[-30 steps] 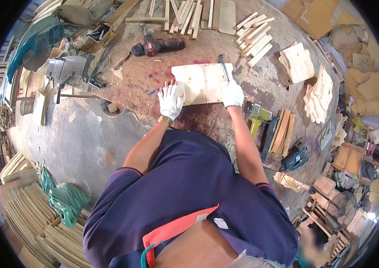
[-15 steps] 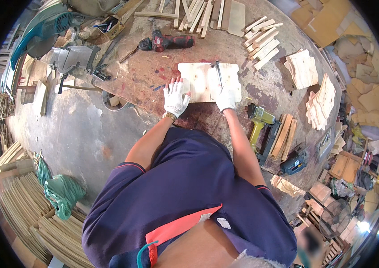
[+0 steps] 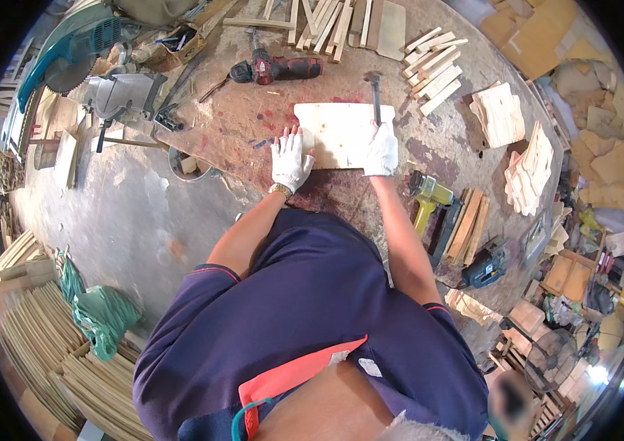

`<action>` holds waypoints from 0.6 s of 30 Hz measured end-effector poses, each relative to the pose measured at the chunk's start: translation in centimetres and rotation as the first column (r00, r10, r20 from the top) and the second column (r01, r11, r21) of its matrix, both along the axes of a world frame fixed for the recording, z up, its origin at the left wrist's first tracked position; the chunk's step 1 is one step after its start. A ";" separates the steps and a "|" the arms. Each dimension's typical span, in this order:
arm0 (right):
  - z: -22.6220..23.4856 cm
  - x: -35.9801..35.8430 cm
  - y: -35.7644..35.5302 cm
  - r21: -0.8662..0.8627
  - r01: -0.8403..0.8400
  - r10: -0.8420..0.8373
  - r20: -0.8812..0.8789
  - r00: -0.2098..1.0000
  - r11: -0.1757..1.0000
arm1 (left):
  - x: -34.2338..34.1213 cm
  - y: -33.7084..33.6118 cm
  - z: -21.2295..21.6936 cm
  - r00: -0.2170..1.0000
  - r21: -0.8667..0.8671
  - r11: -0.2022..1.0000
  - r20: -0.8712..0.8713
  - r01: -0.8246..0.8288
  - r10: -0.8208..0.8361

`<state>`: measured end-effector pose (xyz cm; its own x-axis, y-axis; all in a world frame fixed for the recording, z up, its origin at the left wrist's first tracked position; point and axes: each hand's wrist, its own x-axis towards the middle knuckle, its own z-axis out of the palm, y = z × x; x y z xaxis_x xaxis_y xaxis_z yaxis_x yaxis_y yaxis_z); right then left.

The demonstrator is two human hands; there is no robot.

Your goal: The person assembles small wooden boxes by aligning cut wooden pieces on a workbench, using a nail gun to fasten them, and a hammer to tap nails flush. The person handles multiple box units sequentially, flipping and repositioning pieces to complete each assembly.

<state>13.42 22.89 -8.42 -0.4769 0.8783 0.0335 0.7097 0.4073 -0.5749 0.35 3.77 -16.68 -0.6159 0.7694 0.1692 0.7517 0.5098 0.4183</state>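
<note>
A pale wooden board [image 3: 332, 136] with notched corners lies on the worktable in front of me. My left hand [image 3: 291, 160], in a white glove with the fingertips bare, rests with its fingers spread at the board's left end. Over the board's right end, my right hand [image 3: 380, 151], also gloved, is closed around the handle of a hammer [image 3: 376, 99]. The hammer's dark head points away from me, beyond the board's far edge. I cannot tell whether the right hand touches the board.
A red-black cordless drill [image 3: 275, 68] lies beyond the board. On the right are a yellow-green nail gun [image 3: 429, 197], wood strips [image 3: 468, 224], a blue power tool [image 3: 485, 264] and stacked shaped boards [image 3: 498, 115]. A mitre saw [image 3: 69, 70] stands far left.
My right hand and the hammer have moved right; the hammer head has gone from over the board to past its far edge. My left hand stays at the board's left end.
</note>
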 end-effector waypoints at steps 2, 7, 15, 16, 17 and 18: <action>-0.1 0.2 -0.4 0.000 -0.040 0.040 0.044 0.998 0.999 | -0.1 0.0 0.1 1.000 0.006 1.000 -0.003 -0.002 0.002; -0.5 0.0 -1.3 0.091 -0.153 0.151 0.032 0.988 0.984 | -0.3 0.0 0.1 1.000 -0.013 1.000 -0.025 0.013 -0.014; -1.0 0.4 -1.3 -0.011 -0.142 0.142 0.173 0.975 0.990 | -0.1 0.2 -0.3 0.999 0.028 1.000 -0.036 -0.009 0.010; -1.2 0.7 -1.3 0.057 -0.137 0.132 0.087 0.987 0.989 | 0.0 0.2 -0.3 0.999 0.022 1.000 -0.031 -0.008 0.009; -1.5 1.1 -1.7 0.014 -0.142 0.138 0.161 0.977 0.990 | 0.0 0.1 -0.3 1.000 0.015 1.000 -0.027 -0.007 0.007; -1.7 1.5 -2.2 0.031 -0.168 0.160 0.175 0.972 0.985 | 0.0 0.2 -0.3 1.000 0.006 1.000 -0.025 -0.012 0.012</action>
<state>14.92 20.72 -10.16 -0.6166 0.7870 -0.0229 0.7170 0.5492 -0.4293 0.37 3.94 -17.00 -0.6204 0.7611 0.1893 0.7561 0.5162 0.4023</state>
